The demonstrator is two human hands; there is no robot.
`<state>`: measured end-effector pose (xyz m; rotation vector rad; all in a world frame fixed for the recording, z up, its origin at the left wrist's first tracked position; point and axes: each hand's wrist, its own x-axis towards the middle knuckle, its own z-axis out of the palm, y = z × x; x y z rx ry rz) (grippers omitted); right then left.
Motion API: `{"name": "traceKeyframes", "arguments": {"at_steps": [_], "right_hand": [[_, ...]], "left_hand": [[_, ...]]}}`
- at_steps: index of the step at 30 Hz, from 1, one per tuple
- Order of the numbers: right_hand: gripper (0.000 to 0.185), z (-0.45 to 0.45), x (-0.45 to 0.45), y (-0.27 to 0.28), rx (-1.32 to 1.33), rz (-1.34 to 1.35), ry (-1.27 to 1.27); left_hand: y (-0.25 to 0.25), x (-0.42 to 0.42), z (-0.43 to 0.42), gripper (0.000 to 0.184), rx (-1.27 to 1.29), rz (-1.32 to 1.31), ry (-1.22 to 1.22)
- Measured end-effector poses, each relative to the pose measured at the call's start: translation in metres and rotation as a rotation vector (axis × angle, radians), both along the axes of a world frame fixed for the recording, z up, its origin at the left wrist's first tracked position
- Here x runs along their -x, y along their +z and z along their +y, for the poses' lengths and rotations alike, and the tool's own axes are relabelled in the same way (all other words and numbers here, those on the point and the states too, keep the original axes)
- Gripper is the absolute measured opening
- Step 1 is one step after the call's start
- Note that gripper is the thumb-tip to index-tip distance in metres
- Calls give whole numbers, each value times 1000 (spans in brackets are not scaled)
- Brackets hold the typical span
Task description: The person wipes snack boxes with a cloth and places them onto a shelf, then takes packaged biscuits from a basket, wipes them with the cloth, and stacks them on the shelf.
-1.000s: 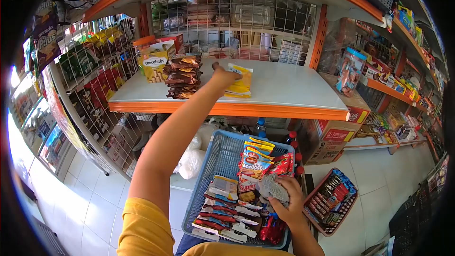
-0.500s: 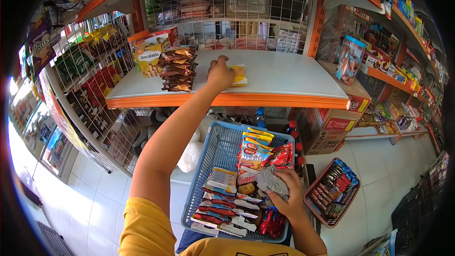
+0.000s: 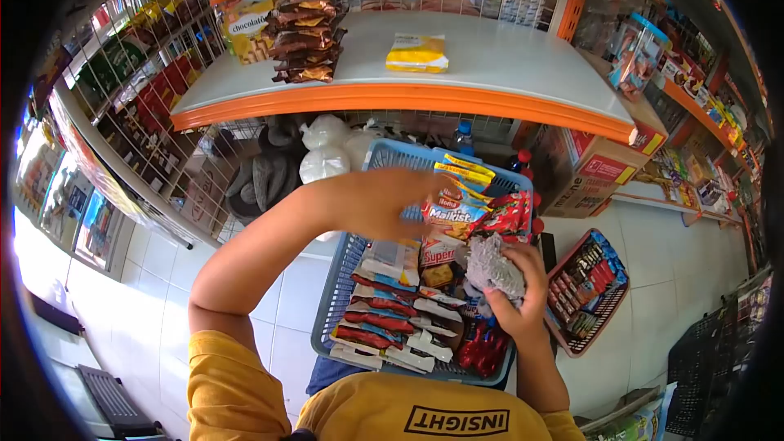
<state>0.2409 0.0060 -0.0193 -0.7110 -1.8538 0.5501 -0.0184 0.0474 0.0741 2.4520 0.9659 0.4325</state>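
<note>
My left hand (image 3: 380, 202) is over the back part of the blue plastic basket (image 3: 328, 310), blurred by motion; its fingers look stretched out and apart, with nothing seen in them. Near its fingertips stand Malkist biscuit packs (image 3: 451, 214). At the basket's right side, my right hand (image 3: 523, 286) is closed around a crumpled grey cloth (image 3: 494, 268). Rows of wrapped snacks (image 3: 380, 322) and red packets (image 3: 482, 351) lie in the basket. A yellow and white pack (image 3: 417, 53) lies flat on the white shelf (image 3: 506, 65), apart from both hands.
A stack of brown snack packs (image 3: 306, 41) stands beside a Chocolatos box (image 3: 249, 26) on the shelf's left. A smaller basket of bars (image 3: 588, 294) sits on the floor at right, near a cardboard box (image 3: 592, 171). The shelf's orange edge (image 3: 400, 98) overhangs white bags (image 3: 325, 165).
My left hand has left the yellow pack on the shelf and come down over the basket. The right hand still holds the grey cloth. The view has tilted downward.
</note>
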Motion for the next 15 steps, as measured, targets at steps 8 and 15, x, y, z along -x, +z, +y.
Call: {"name": "traceKeyframes", "arguments": {"at_steps": [8,15], "right_hand": [[44,-1,5,3,17,-5,1],[45,0,5,5,57,30,-7]], "left_hand": [[-44,24,-21,70,268,503,-51],[-44,30,-23,44,297,44,98]]}}
